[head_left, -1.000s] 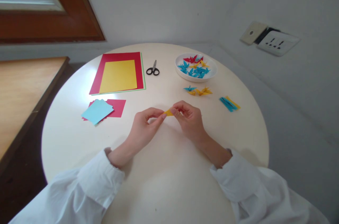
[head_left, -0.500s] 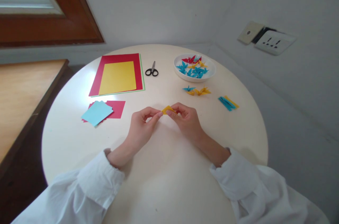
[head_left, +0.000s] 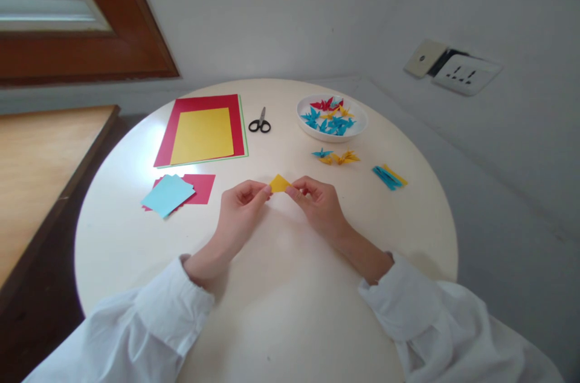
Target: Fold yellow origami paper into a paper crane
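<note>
A small folded piece of yellow paper (head_left: 280, 183) is held up over the middle of the table, its pointed top facing away from me. My left hand (head_left: 242, 205) pinches its left corner between thumb and fingers. On the opposite corner, my right hand (head_left: 318, 205) has a similar pinch. Just beyond my right hand lie a blue paper crane (head_left: 322, 153) and yellow paper cranes (head_left: 345, 157). The paper's lower folds are too small to make out.
A white dish (head_left: 332, 139) holds several red, yellow and blue cranes. Scissors (head_left: 260, 123) lie beside large red and yellow sheets (head_left: 203, 135). Blue and pink paper squares (head_left: 167, 194) are at left, narrow folded strips (head_left: 387, 177) at right. The round table (head_left: 281, 322) meets the wall.
My left hand has shifted slightly left, to the paper's outer corner. More of the yellow paper now shows between my hands, as a flat pointed shape. My right hand stays almost in place.
</note>
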Tool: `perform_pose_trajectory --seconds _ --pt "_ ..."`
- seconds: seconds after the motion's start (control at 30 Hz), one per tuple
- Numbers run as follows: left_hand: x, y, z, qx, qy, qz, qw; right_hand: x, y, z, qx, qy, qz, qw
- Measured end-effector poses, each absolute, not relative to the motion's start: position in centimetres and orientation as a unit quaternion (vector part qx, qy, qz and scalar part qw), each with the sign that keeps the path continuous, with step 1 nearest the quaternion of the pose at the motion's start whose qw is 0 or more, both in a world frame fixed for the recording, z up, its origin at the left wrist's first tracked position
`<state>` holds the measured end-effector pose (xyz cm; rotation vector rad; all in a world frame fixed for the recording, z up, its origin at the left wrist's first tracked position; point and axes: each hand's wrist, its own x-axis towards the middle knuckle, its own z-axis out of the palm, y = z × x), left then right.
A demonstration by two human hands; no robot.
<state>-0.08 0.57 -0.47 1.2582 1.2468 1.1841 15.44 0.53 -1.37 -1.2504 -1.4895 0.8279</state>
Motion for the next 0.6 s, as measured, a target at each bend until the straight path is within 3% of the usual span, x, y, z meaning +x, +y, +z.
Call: perform_pose_trajectory --seconds 0.6 --pt "0.02 0.36 0.04 0.51 0.489 0.477 0.522 15.15 0.14 -1.17 -0.497 -0.647 0.309 0.488"
